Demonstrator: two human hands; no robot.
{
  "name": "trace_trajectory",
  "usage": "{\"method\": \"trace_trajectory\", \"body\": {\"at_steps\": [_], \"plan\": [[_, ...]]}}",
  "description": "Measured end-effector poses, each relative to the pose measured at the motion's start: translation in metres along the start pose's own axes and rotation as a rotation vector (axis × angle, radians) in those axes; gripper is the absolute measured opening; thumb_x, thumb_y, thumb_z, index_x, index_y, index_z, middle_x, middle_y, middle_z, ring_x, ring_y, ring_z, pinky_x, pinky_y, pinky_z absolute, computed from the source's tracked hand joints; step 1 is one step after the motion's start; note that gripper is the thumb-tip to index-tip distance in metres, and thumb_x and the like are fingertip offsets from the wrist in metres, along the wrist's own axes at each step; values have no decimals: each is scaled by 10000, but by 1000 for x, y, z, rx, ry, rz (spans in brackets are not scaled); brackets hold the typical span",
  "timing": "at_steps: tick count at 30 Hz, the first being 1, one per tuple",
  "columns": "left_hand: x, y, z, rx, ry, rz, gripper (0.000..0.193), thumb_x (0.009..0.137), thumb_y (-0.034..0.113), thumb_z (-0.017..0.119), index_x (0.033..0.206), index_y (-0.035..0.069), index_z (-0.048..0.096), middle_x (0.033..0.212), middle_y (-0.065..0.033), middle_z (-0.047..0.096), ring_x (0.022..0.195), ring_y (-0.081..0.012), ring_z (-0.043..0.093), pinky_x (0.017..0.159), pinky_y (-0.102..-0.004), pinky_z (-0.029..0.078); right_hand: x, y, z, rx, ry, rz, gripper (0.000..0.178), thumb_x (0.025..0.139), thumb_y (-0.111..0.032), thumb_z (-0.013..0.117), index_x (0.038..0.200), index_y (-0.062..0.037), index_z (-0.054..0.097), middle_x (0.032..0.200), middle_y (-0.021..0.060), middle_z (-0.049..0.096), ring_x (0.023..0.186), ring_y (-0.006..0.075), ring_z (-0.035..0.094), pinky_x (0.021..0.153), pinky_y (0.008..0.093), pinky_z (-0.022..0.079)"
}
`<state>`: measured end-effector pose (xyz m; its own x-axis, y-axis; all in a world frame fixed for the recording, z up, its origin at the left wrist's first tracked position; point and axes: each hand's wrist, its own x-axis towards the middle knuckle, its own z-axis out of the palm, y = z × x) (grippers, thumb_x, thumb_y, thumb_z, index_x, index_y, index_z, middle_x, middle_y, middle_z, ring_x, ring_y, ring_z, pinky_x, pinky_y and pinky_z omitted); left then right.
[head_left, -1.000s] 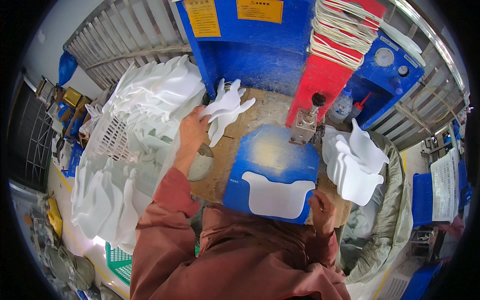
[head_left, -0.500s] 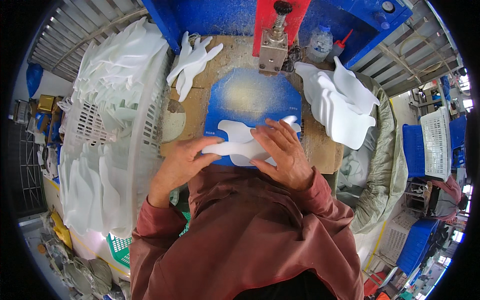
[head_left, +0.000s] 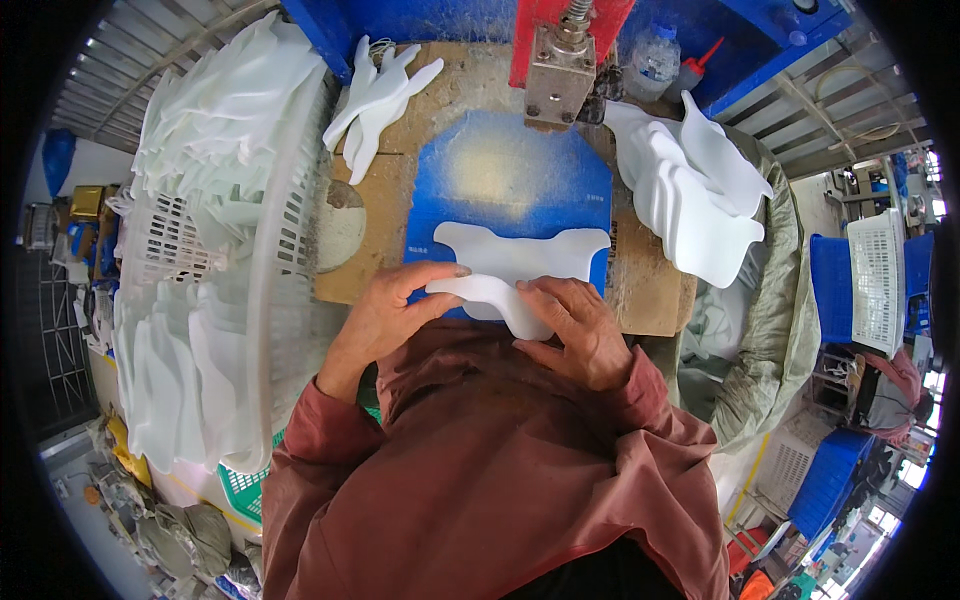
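My left hand [head_left: 393, 308] pinches one end of a curved white molded piece [head_left: 488, 290] between thumb and fingers. Its other end is gripped by my right hand [head_left: 580, 328], thumb below and fingers on top. The piece is tilted and held in front of my waist, over the near edge of a blue board [head_left: 470, 170]. A second white molded piece [head_left: 522, 252], wide with flared ends, lies on the board just beyond my fingers; its near edge is partly hidden by the held piece.
Left stands a white basket [head_left: 270, 300] full of similar pieces. Several white pieces [head_left: 375, 95] lie at the back left, and a stack [head_left: 680, 205] sits at the right. A metal press head [head_left: 560, 75] hangs over the board. Behind the stack stands a clear bottle [head_left: 655, 62]. Right is an open sack [head_left: 770, 310].
The held piece has been turned and lowered toward me. My right hand has come down and closed on its right end, leaving the piece on the board more exposed. The whole view has shifted slightly.
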<state>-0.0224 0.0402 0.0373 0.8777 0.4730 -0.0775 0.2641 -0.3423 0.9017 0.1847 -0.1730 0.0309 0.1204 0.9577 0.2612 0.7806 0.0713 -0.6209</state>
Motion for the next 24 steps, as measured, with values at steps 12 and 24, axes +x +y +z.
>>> {"method": "trace_trajectory", "body": {"at_steps": [12,24], "plan": [[13,-22,-6,-63,-84,-182,317,1016,174,702,1313,66,710,1094,-127,768,892,-166,687,805,-319,545,20,11,-12,-110,-135,-68,657,815,-204,824,1427,-106,605,1217,153,570,1052,345,639,897,458,541],[38,-49,16,119,232,-211,306,937,164,782,1215,41,747,1110,-139,758,933,-229,734,841,-340,570,51,34,5,-226,-170,-86,546,818,-205,816,1325,-99,643,1147,114,552,1015,310,622,872,454,509]]}}
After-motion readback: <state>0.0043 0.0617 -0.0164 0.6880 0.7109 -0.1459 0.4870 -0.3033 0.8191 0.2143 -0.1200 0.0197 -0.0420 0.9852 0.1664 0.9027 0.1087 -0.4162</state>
